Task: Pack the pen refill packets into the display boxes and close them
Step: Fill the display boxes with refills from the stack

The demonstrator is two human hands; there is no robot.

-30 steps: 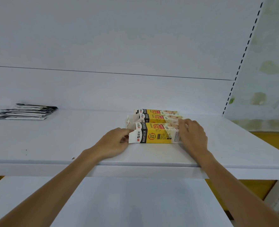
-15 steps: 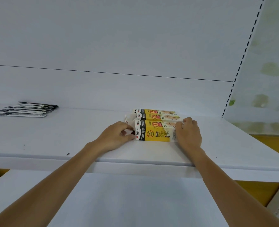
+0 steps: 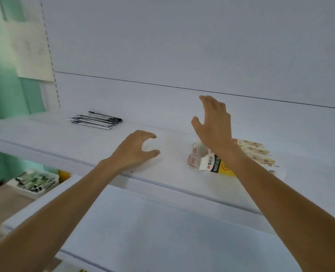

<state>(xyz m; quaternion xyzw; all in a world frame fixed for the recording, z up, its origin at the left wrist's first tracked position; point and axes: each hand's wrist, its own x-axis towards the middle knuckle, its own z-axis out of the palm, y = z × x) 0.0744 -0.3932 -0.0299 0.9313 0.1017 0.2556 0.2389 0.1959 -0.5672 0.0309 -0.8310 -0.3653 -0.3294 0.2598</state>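
The fingers (image 3: 150, 135) of the left hand (image 3: 133, 152) were loosely curved into a C over the thumb, released and grasping nothing; the hand sat low over the shelf (image 3: 44, 134) near its front edge, though whether it touched could not be told. The right hand (image 3: 214, 126) was raised with its fingers (image 3: 207, 101) spread and nearly straight, likewise holding nothing; it hung above the left ends of the boxes (image 3: 213, 165) without touching them, and its forearm (image 3: 261, 183) crossed in front of them and hid their middles.

The boxes, yellow, black and white, lay flat side by side on the shelf, just right of the left hand and apart from it; their left-end flaps (image 3: 194, 160) stood open; what was inside was too blurred to tell.

The packets (image 3: 96, 120), black and white, lay in a loose fanned stack at the back left of the shelf, well apart from both hands and from the boxes; the left hand was the nearer of the two.

Down at the lower left, below the shelf, a white tray (image 3: 35, 191) held pen-like things, blurred; a lower shelf (image 3: 143, 222) ran under the forearms.
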